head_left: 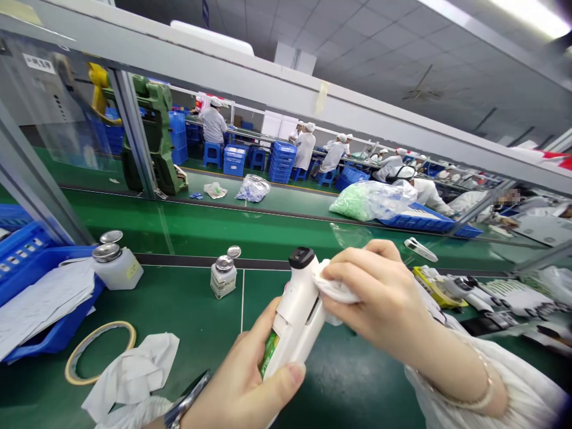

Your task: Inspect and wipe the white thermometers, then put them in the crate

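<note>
A white handheld device (298, 304) with a black tip stands tilted in front of me, a bit of green and yellow showing in its lower side. My left hand (250, 363) is wrapped round its lower part, thumb across the front. Pinched in my right hand (375, 292) is a folded white cloth (335, 285), pressed against the device's right side just below the black tip. The exact kind of device cannot be made out.
Left on the green bench lie a roll of tape (74, 363), a crumpled white cloth (138, 369) and a blue bin (58, 333) with papers. Two pump bottles, a larger (123, 271) and a smaller (223, 280), stand behind. At right are a yellow tray (435, 292) and several white devices (478, 298).
</note>
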Demonstrator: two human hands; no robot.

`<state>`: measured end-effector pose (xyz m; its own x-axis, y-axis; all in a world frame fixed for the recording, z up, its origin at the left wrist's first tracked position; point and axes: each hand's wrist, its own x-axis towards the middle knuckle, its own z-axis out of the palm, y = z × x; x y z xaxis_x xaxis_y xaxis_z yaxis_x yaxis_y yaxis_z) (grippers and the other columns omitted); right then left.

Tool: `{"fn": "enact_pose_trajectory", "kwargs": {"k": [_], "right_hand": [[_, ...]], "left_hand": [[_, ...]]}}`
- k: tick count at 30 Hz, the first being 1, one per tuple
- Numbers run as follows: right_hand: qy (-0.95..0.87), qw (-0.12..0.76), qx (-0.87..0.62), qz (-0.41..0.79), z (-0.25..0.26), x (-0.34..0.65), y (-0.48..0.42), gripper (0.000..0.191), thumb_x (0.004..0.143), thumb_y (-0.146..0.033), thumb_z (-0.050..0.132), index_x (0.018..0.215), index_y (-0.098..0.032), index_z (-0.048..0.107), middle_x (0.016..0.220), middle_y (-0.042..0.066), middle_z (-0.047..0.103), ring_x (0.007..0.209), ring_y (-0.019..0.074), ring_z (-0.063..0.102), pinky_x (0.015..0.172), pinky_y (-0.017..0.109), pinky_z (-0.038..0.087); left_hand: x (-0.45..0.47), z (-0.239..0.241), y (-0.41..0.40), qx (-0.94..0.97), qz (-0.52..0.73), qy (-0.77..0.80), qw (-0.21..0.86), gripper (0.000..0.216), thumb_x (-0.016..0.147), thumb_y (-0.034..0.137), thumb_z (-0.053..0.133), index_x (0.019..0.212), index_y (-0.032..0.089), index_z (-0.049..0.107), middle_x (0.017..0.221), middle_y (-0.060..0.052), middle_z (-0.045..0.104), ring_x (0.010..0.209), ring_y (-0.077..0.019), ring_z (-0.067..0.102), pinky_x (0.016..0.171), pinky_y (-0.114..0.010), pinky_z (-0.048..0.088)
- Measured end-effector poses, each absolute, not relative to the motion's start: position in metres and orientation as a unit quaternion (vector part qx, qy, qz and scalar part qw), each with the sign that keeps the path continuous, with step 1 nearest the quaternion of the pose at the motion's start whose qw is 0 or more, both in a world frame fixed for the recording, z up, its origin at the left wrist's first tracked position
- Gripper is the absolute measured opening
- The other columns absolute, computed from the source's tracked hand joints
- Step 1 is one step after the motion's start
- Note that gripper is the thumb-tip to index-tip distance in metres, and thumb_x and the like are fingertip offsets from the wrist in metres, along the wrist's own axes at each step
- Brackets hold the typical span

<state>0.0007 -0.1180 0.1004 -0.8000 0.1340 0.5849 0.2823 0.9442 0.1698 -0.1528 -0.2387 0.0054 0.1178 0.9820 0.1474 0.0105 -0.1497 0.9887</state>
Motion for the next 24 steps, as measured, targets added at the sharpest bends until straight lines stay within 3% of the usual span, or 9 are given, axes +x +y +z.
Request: {"fn": "enact_pose_trajectory", "kwargs": {"k": [3,8,13,18,24], "right_hand": [[-0.948,0.282,-0.102,-0.11,0.1012,0.0011,-0.1171,0.008,0.077,-0.011,0.06,0.077,-0.017,0.054,0.071,0.0,0.063,0.062,0.0126,0.056,0.068,0.034,0.032],[-0.946,0.288,-0.102,-0.106,0.1016,0.0016,-0.1166,0.009,0.077,-0.01,0.06,0.078,-0.017,0.054,0.072,0.0,0.064,0.062,0.0129,0.056,0.068,0.034,0.033],[-0.946,0.285,-0.109,-0.109,0.1013,0.0028,-0.1159,0.007,0.078,-0.012,0.059,0.078,-0.016,0.053,0.072,0.001,0.063,0.062,0.013,0.056,0.068,0.034,0.033],[-0.953,0.262,-0.107,-0.104,0.1018,0.0039,-0.1142,0.006,0.08,-0.013,0.058,0.079,-0.017,0.053,0.074,0.0,0.064,0.064,0.013,0.056,0.069,0.034,0.033],[-0.951,0.269,-0.105,-0.107,0.0981,0.0064,-0.1144,0.007,0.079,-0.012,0.058,0.079,-0.017,0.053,0.072,0.0,0.064,0.064,0.0134,0.057,0.069,0.034,0.032]], "left_hand": [[-0.1534,0.0063,-0.2378,0.576,0.497,0.43,0.485,0.057,0.088,0.041,0.045,0.139,0.033,0.02,0.114,0.001,0.057,0.091,-0.0123,0.055,0.078,-0.02,0.041],[-0.1529,0.007,-0.2368,0.566,0.509,0.427,0.488,0.057,0.087,0.042,0.047,0.138,0.031,0.024,0.13,-0.001,0.049,0.106,-0.0153,0.052,0.087,-0.021,0.04],[-0.1503,0.0075,-0.2367,0.55,0.514,0.426,0.502,0.06,0.087,0.044,0.046,0.14,0.026,0.022,0.131,-0.004,0.05,0.106,-0.0172,0.053,0.085,-0.023,0.042],[-0.1482,0.0068,-0.2361,0.533,0.516,0.426,0.517,0.061,0.086,0.044,0.048,0.14,0.025,0.026,0.139,-0.003,0.043,0.124,-0.0222,0.041,0.095,-0.024,0.039],[-0.149,0.0027,-0.2366,0.519,0.511,0.429,0.534,0.063,0.085,0.045,0.049,0.14,0.026,0.025,0.139,-0.003,0.044,0.134,-0.0256,0.026,0.092,-0.024,0.041]]}}
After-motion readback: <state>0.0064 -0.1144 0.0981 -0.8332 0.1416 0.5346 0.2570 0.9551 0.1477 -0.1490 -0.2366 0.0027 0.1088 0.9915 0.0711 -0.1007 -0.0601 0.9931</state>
